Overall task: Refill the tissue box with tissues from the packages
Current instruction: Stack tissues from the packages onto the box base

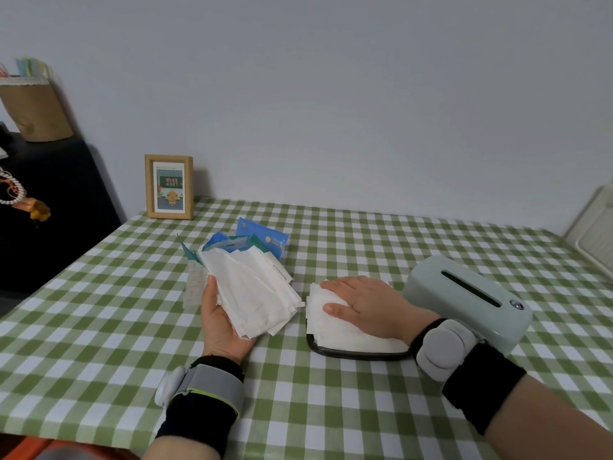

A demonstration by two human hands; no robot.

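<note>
A flat stack of white tissues (331, 333) is seen laid in a shallow black-rimmed tray (348, 355) near the middle of the bench. It is pressed down by the right grip (365, 307), which is spread flat and released, palm on the paper. The pale mint-green plastic tissue box cover (464, 293), with a dark slot cut in its top, is set just beside the tray, behind the right wrist. A second, fanned sheaf of white tissues (255, 293) is held just left of the tray by the left grip (222, 323), which is turned palm up and is grasping it, with the thumb laid along the sheaf's left edge and the fingers beneath. Grey sensor bands (205, 383) over black cuffs are worn on both wrists.

Behind the sheaf, blue-and-white plastic tissue packages (262, 239) are piled together, and a crumpled clear wrapper (195, 287) lies by the left thumb. The bench is covered by a green-and-white checked cloth (99, 327). A small light wooden picture frame (169, 187) is stood upright at the far left corner, against a plain pale grey-blue wall (331, 94). A dark cabinet (49, 227) is placed left of the bench and carries a tan paper bag (36, 107). A white ribbed panel (593, 240) is leaned at the right edge.
</note>
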